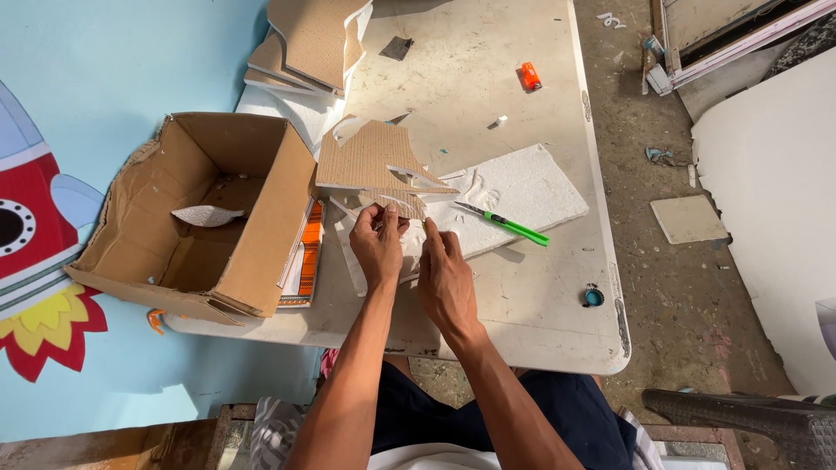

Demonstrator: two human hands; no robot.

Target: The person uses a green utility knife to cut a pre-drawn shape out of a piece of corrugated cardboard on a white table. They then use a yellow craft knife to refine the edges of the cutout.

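Head view, looking down on a white folding table (540, 322). Both hands at table centre, close together, nearly touching.

Left hand (376, 245): fingers raised, pinching the lower edge of a brown-faced foam cutout (370, 161), an irregular piece with curved notches that sits tilted just above and beyond the fingertips. Clamped on it.

Right hand (446, 277): just beside the left, fingertips pressed at the same lower edge of the cutout, where thin white strips (418, 178) stick out. Whether it grips the piece or only steadies it, cannot tell.

The cutout overlaps a white foam slab (531, 187) lying flat on the table, directly beyond the right hand. Green-handled utility knife (505, 224) rests on the slab's near edge, just right of the hands, untouched.

Containers: open cardboard box (270, 218) at the table's left edge, near the left hand, flaps spread, tipped toward the camera. Inside it: one white leaf-shaped foam scrap (205, 215) on the bottom, plus small crumbs.

Elsewhere: stack of brown-faced foam pieces (309, 43) at the far left of the table; orange lighter (530, 76) far right, well apart from the hands
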